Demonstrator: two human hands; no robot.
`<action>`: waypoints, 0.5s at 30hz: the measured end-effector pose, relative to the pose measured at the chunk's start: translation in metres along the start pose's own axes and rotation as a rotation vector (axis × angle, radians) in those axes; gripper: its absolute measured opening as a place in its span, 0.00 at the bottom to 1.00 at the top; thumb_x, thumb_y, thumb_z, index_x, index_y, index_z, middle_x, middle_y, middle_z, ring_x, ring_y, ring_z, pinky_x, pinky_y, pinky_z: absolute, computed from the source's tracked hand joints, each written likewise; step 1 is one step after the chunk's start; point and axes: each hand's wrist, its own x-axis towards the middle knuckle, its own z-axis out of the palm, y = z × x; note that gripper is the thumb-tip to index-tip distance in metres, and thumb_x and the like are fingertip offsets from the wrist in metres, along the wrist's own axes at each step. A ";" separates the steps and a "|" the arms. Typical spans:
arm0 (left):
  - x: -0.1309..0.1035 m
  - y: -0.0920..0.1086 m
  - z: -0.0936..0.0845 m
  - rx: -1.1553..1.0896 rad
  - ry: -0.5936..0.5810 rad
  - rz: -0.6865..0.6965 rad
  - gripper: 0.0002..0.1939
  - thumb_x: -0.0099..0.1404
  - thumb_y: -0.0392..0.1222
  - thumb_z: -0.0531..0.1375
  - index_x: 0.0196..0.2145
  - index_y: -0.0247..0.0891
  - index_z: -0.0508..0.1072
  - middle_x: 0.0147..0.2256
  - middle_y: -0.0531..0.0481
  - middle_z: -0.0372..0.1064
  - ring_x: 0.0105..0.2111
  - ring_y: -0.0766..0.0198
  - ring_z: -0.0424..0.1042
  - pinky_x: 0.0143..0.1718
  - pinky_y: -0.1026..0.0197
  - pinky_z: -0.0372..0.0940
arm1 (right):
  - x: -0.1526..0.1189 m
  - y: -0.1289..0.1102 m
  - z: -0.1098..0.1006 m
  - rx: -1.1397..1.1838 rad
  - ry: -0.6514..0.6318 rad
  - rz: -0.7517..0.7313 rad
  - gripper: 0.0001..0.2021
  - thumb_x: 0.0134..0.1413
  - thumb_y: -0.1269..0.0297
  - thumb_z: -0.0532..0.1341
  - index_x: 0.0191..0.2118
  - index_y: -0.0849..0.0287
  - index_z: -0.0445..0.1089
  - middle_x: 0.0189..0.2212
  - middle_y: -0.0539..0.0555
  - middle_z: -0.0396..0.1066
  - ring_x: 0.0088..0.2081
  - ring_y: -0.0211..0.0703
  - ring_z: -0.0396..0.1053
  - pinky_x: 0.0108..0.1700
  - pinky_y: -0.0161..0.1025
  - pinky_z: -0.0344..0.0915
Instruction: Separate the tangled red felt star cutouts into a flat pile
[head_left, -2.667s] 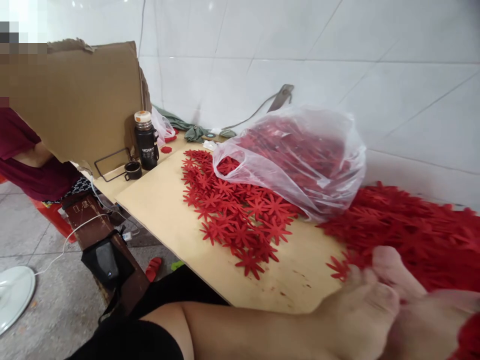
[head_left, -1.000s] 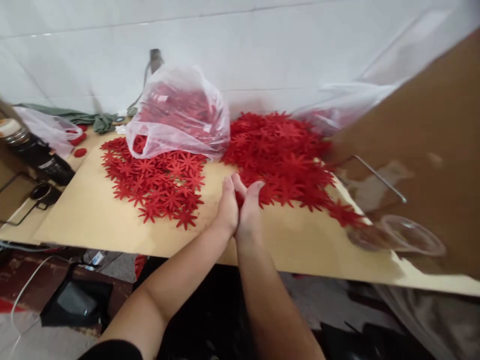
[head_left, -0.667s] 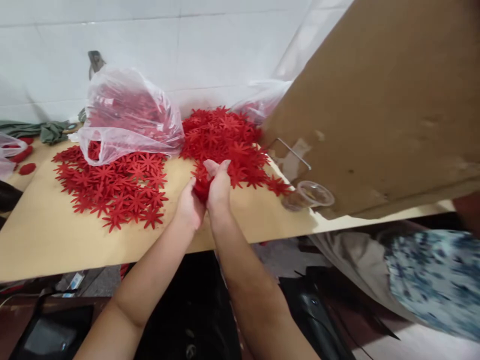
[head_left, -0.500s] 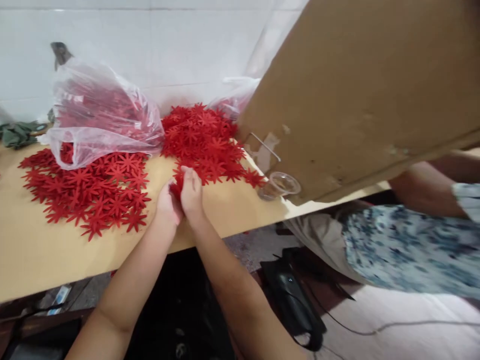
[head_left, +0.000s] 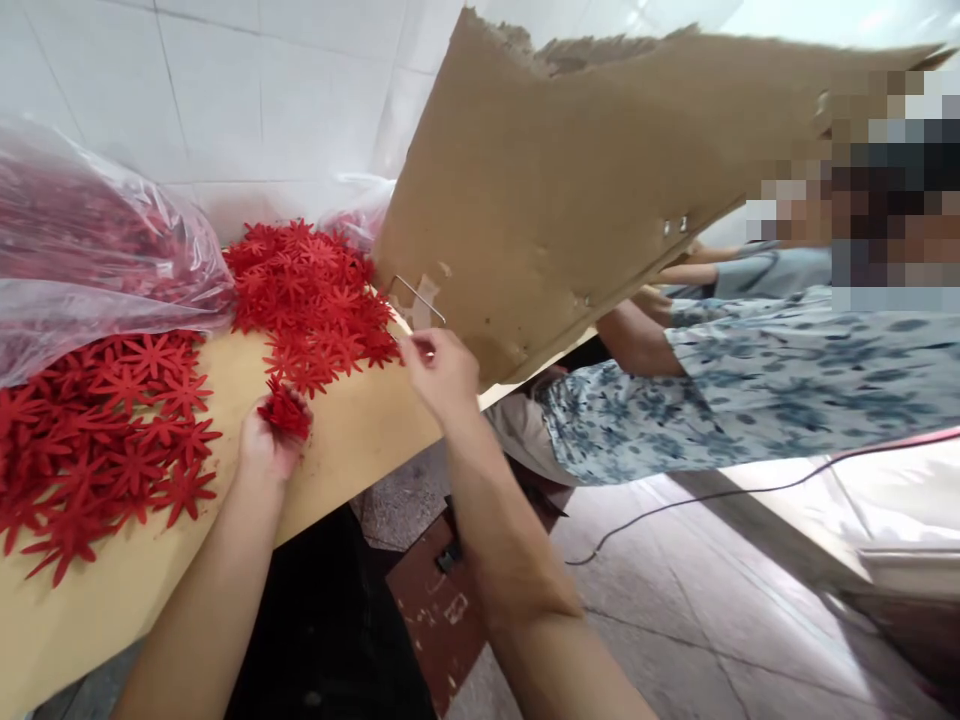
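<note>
A bunch of red star-shaped petal pieces point(head_left: 285, 412) rests in my left hand point(head_left: 270, 440), with the fingers wrapped round it above the table. My right hand point(head_left: 444, 372) is off to the right, beside the cardboard sheet, its thumb and fingers pressed together. What it pinches, if anything, is too small to name. Just above it, a bent metal wire point(head_left: 418, 299) sticks out from the cardboard point(head_left: 570, 190). Behind my left hand lies a heap of red pieces point(head_left: 300, 290). A second red heap point(head_left: 112, 430) spreads on the left.
The pale wooden table point(head_left: 352, 440) runs along a tiled wall. A clear plastic bag point(head_left: 112, 240) of red pieces stands at the left, and another bag point(head_left: 360, 215) sits behind the middle heap. A person in a patterned garment point(head_left: 787, 390) is at the right, beyond the cardboard.
My hands have parted: my right hand has moved right towards the cardboard, while my left keeps the red bunch. The view has turned right, and the clear cup no longer shows.
</note>
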 end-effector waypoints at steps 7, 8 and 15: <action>-0.008 -0.002 0.002 0.044 -0.024 -0.066 0.16 0.60 0.34 0.44 0.26 0.32 0.71 0.20 0.48 0.68 0.20 0.68 0.68 0.20 0.67 0.65 | 0.021 0.039 -0.026 -0.550 -0.388 0.179 0.17 0.50 0.50 0.54 0.35 0.57 0.71 0.36 0.59 0.73 0.41 0.50 0.67 0.39 0.43 0.55; -0.007 -0.002 0.002 0.047 -0.030 -0.075 0.17 0.60 0.34 0.44 0.27 0.33 0.71 0.20 0.48 0.68 0.20 0.68 0.68 0.20 0.67 0.65 | 0.022 0.038 -0.024 -0.568 -0.411 0.159 0.17 0.50 0.51 0.54 0.36 0.57 0.71 0.36 0.59 0.73 0.41 0.51 0.67 0.40 0.44 0.54; -0.005 0.001 0.001 0.090 -0.029 -0.067 0.16 0.58 0.33 0.44 0.27 0.33 0.71 0.20 0.47 0.67 0.19 0.66 0.67 0.18 0.65 0.65 | 0.028 0.042 -0.016 -0.535 -0.420 0.087 0.18 0.54 0.51 0.50 0.36 0.59 0.69 0.37 0.59 0.71 0.44 0.48 0.65 0.43 0.45 0.49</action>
